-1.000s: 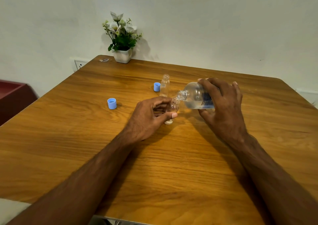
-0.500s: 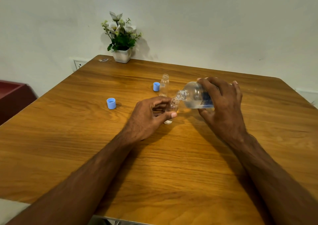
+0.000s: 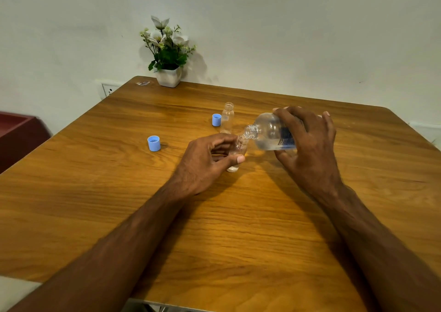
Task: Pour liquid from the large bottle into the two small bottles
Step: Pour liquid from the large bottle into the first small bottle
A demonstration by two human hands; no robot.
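Wide stretch of bare wood on the near half of the table (image 3: 238, 240), and the action sits around its middle, well in from every edge. The right hand (image 3: 310, 144) comes in from the near right corner, forearm angled across the wood, its grip wrapped over the large bottle (image 3: 269, 132), fingers curled across the top and thumb underneath. That bottle is tipped almost flat, neck pointing left, clear liquid pooled along its lower side. Its mouth meets the mouth of the near small bottle (image 3: 238, 147), which stands upright on the table. The left hand (image 3: 205, 161) reaches in from the near left, wrist low, its grip pinching that small bottle between curled fingers and a thumb laid across the front; a little liquid shows at the bottom. Just behind stands the second small bottle (image 3: 227, 117), upright, uncapped, untouched by either hand. A blue cap (image 3: 216, 120) sits just beside it on the left, and another blue cap (image 3: 154, 143) lies further left, well apart from the hands, with open wood all around it. Far back, at the table's rear edge against the wall, a potted flower (image 3: 168, 56) stands clear of everything. A wall socket (image 3: 108, 89) shows past the left rear corner.
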